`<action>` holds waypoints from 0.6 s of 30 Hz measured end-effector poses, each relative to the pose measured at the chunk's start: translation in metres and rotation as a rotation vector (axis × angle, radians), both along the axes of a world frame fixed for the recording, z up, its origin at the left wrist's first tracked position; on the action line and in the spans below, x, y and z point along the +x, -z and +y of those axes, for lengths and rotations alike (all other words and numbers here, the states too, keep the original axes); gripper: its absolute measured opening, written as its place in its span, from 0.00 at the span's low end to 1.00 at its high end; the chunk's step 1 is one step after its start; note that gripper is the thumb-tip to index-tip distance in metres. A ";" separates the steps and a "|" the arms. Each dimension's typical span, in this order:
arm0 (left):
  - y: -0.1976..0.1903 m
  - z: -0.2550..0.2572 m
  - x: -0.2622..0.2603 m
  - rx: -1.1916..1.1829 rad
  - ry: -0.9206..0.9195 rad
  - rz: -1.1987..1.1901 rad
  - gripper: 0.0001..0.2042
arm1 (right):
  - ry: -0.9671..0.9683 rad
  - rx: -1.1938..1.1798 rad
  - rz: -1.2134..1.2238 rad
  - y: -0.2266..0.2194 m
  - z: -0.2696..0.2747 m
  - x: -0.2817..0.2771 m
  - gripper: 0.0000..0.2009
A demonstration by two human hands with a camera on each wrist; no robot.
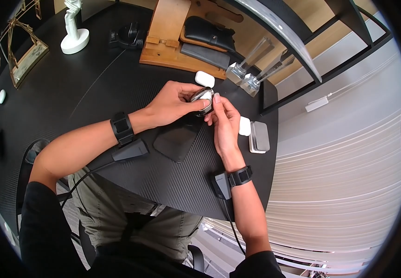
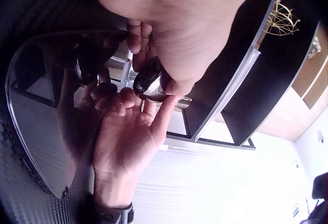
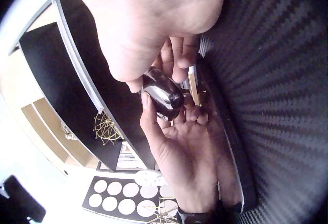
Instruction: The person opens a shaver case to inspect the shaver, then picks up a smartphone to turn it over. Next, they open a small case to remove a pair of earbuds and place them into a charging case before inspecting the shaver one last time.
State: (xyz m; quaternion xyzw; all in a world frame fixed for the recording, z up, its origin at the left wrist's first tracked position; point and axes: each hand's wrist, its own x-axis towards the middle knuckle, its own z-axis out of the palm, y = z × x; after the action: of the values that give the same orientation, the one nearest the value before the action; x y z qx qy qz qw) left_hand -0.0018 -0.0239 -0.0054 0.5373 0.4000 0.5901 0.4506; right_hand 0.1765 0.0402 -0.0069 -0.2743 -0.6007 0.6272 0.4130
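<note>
Both hands hold a small glossy dark rounded case (image 1: 203, 99) with a silvery face, above the desk. The left hand (image 1: 170, 104) grips it from the left, its thumb across the face. From the other side the right hand (image 1: 227, 123) pinches its edge with thumb and fingers. In the left wrist view the dark case (image 2: 149, 80) sits between the hands; the right wrist view shows the case's shiny curved side (image 3: 163, 92). Below them a black glossy phone-like slab (image 1: 177, 141) lies on the desk and reflects the hands. The fingers partly hide the case.
Just beyond the hands lies a white rounded case (image 1: 204, 78). Right of the right hand are another white case (image 1: 244, 126) and a grey-lidded box (image 1: 259, 136). A wooden stand (image 1: 163, 51), clear crystal pieces (image 1: 249, 82) and a white hand sculpture (image 1: 75, 41) stand farther back on the black desk (image 1: 103, 88).
</note>
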 end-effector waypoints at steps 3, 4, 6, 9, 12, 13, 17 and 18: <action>-0.001 -0.001 0.000 -0.026 0.002 0.006 0.19 | -0.009 -0.009 -0.002 -0.002 -0.001 -0.001 0.15; 0.000 0.000 0.000 -0.019 0.001 -0.012 0.19 | -0.007 -0.012 -0.003 -0.002 -0.001 0.000 0.15; 0.002 0.001 0.000 -0.012 -0.001 -0.030 0.18 | -0.004 -0.015 -0.006 -0.002 -0.001 0.000 0.15; 0.001 0.001 0.000 -0.009 -0.005 -0.015 0.18 | -0.006 -0.014 -0.009 -0.001 0.000 0.000 0.16; 0.001 0.001 0.000 -0.004 -0.016 -0.010 0.18 | -0.009 -0.010 -0.014 -0.001 0.000 0.000 0.16; 0.000 0.000 0.000 -0.010 -0.017 -0.004 0.18 | -0.009 -0.015 -0.016 -0.002 -0.001 0.000 0.15; 0.000 0.000 0.000 -0.011 -0.012 -0.016 0.18 | -0.010 -0.011 -0.007 -0.001 -0.001 0.000 0.15; 0.000 0.000 0.000 -0.012 -0.012 -0.016 0.18 | -0.012 -0.010 -0.009 -0.002 -0.002 0.000 0.15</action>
State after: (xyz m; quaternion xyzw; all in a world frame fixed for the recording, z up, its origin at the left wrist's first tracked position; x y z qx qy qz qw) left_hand -0.0016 -0.0240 -0.0049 0.5275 0.4030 0.5947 0.4535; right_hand 0.1767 0.0386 -0.0044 -0.2754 -0.6011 0.6313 0.4053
